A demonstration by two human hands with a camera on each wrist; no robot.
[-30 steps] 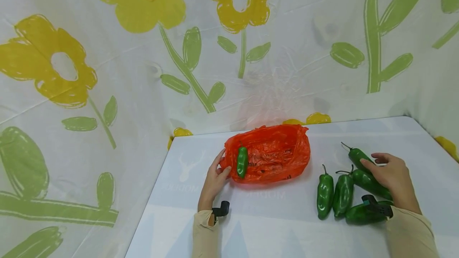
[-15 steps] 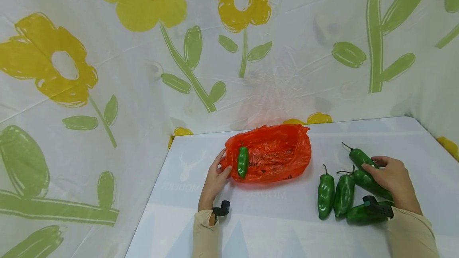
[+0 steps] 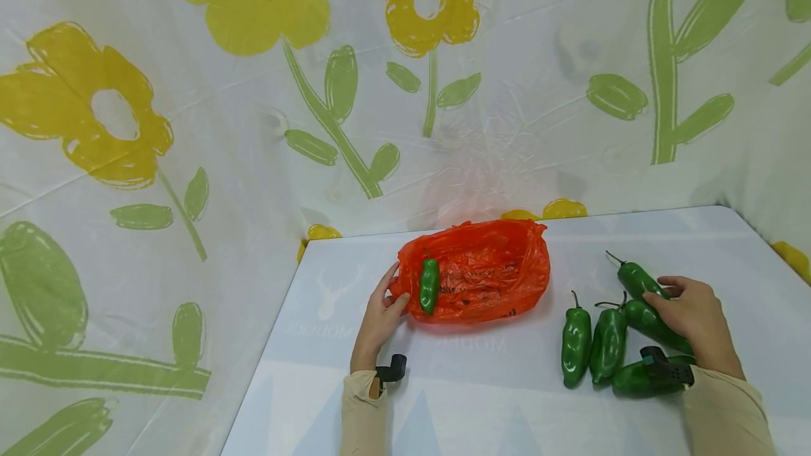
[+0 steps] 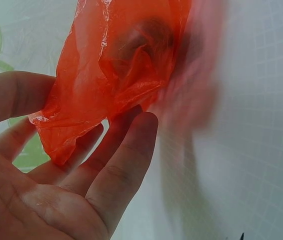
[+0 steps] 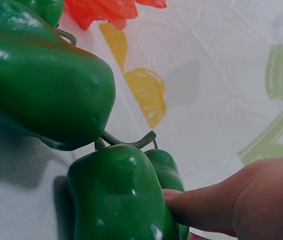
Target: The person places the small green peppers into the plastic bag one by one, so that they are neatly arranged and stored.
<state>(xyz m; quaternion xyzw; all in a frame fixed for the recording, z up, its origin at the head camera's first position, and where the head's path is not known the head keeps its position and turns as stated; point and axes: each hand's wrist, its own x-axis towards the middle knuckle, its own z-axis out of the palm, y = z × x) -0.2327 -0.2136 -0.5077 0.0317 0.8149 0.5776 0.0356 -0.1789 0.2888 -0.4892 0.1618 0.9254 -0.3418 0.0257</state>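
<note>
On the table's left half lies a wide-mouthed red plastic bag, with one green chili pepper inside at its left end. My left hand holds the bag's left edge; in the left wrist view, thumb and fingers curl around a crumpled corner. At the right, my right hand grips the lower end of the farthest green chili pepper, thumb on the near side and fingers behind. That pepper's stem points away to the upper left. In the right wrist view, the thumb partly shows beyond nearer peppers.
Several more green chili peppers lie close together near my right hand: one at the left, others beside it, one under the wrist. The white table meets a flower-printed curtain at the back.
My right thumb and fingers have come down around the farthest pepper, which has shifted slightly right. My left hand and the bag stay in place.
</note>
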